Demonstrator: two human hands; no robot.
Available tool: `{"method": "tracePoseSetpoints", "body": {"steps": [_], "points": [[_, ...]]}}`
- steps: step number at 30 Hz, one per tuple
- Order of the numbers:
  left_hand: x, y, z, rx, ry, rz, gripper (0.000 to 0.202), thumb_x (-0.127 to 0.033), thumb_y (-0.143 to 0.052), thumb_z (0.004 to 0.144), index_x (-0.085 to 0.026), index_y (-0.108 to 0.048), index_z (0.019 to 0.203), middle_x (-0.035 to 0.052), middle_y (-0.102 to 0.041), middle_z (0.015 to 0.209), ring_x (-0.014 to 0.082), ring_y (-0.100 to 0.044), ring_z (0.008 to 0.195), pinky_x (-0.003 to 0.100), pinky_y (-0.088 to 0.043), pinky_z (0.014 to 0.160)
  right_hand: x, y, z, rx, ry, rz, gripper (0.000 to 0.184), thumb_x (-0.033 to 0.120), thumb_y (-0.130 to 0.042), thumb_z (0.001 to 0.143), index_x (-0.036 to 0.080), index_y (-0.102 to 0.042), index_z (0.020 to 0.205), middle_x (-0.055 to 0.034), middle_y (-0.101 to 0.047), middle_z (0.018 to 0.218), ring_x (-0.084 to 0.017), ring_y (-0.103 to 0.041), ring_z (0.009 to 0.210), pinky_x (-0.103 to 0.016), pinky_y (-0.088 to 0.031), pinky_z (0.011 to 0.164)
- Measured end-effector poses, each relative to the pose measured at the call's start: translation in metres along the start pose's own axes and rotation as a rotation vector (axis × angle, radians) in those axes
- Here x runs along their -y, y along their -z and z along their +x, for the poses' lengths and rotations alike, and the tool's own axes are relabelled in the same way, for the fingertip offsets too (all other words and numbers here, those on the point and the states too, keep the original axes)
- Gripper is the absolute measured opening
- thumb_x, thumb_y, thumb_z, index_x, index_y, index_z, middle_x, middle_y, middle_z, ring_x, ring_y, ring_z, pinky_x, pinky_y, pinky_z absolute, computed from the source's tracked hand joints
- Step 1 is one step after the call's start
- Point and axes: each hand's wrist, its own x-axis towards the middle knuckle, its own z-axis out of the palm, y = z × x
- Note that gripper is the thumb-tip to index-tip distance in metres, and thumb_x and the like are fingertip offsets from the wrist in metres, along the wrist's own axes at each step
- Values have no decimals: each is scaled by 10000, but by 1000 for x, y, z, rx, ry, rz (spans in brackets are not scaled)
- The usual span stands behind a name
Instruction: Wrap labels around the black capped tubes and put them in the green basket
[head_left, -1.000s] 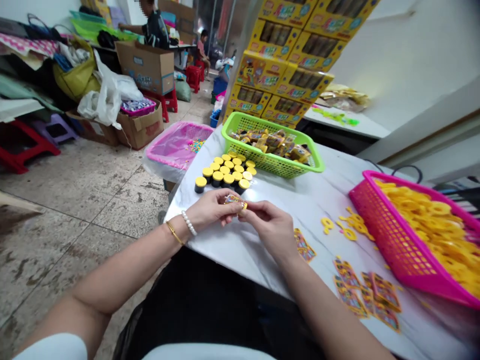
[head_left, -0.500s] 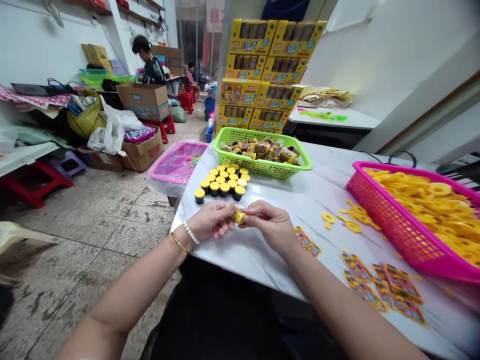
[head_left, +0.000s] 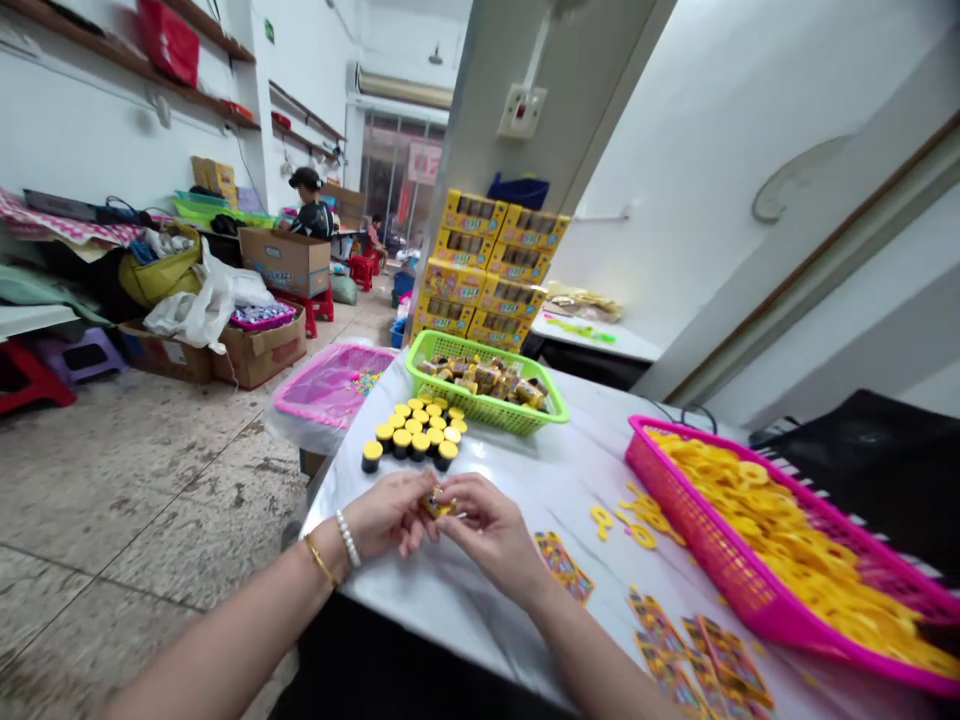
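Note:
In front of me, above the near edge of the white table (head_left: 517,480), both my hands pinch one small yellow-and-brown wrapped packet (head_left: 437,504). My left hand (head_left: 382,515), with a pearl bracelet and a gold bangle at the wrist, has its fingertips closed on the left side of it. Thumb and fingers of my right hand (head_left: 487,530) grip the right side. The fingers partly cover the packet. Just beyond stand several black tubs with yellow lids (head_left: 401,438). Similar wrapped pieces (head_left: 491,378) fill the green basket (head_left: 487,413) behind them.
A pink basket (head_left: 701,530) heaped with yellow ring-shaped pieces (head_left: 780,520) stands right. Loose rings (head_left: 643,536) and printed cards (head_left: 564,567) lie beside it. A lined pink tub (head_left: 315,395) adjoins the table's left side. Yellow boxes (head_left: 480,280) are stacked behind; a person (head_left: 309,210) is farther back.
My view has tilted up, so the table and hands sit lower and farther left in the picture. The packet has turned slightly between my fingers, and both hands still hold it.

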Motion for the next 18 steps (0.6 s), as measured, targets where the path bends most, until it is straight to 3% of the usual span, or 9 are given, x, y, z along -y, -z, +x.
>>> {"method": "tracePoseSetpoints", "body": {"steps": [2,5,8,10,13,15,18], "points": [[2,1,1,-1,19,-2,719,-780,-652,716,-170,-519,1072,38,-697,631,108,-536,354,182,-377,339,4,13,21,-54,4,-145,145,340,-716,830,230,-761,913,-60,-724,966,-165,-719,784,-263,-611,628],[3,0,-2,55,49,92,794,-747,-720,674,-179,-475,1172,37,-708,668,112,-557,379,189,-405,366,12,47,76,-241,10,-325,214,380,-717,806,211,-772,925,-74,-759,978,-183,-722,736,-308,-613,647],[2,-3,-6,129,73,247,749,-678,-798,624,-156,-538,1093,21,-691,669,101,-564,396,195,-423,395,14,81,130,-338,-7,-492,492,366,-759,750,220,-723,1219,-85,-758,1126,-213,-737,815,-344,-598,747],[1,-5,-8,162,63,316,710,-660,-803,619,-146,-565,1046,14,-683,675,101,-572,409,205,-435,411,12,94,142,-349,-62,-571,491,364,-734,771,195,-724,1232,-92,-775,1067,-220,-734,791,-353,-577,751],[1,-7,-11,185,42,377,653,-645,-787,638,-140,-584,997,1,-666,667,101,-567,408,210,-432,413,9,100,110,-259,-75,-705,261,358,-685,813,205,-813,981,-80,-790,939,-217,-716,782,-353,-550,768],[0,-8,-13,184,37,412,600,-618,-773,670,-140,-591,985,-8,-656,659,96,-559,403,205,-423,413,8,103,66,-109,-102,-773,180,351,-687,815,243,-823,862,-52,-782,865,-201,-697,748,-340,-535,749],[-2,-9,-14,199,47,452,534,-578,-754,709,-142,-603,977,-11,-653,665,90,-554,405,195,-415,409,1,110,-4,81,-230,-835,128,330,-715,784,280,-825,825,-28,-755,825,-178,-664,677,-331,-515,700]]}}
